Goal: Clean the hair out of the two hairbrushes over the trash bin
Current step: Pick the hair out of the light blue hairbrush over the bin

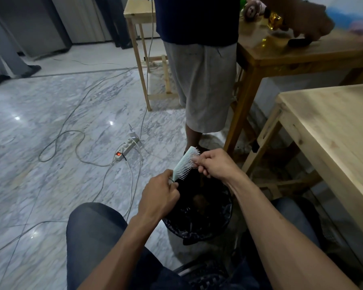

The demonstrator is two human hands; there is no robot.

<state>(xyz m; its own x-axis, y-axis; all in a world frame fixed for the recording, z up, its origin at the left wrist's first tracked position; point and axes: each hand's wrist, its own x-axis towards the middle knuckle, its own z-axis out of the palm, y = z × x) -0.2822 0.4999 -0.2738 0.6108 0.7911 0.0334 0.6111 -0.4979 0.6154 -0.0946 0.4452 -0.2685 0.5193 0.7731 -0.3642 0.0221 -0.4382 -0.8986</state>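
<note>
A pale green hairbrush (183, 163) with white bristles is held tilted above a trash bin (199, 214) lined with a black bag. My left hand (159, 192) grips its handle at the lower end. My right hand (215, 163) pinches at the bristles near the brush's far tip, thumb and fingers closed there; whatever hair it holds is too fine to see. The bin stands on the floor between my knees. A dark object on the far table (299, 41), under another person's hand, may be the second brush; I cannot tell.
A person in grey shorts (203, 86) stands just beyond the bin. Wooden tables (331, 122) are at the right. A power strip (126, 148) and cables trail across the marble floor at left. Other people's legs are at the far left.
</note>
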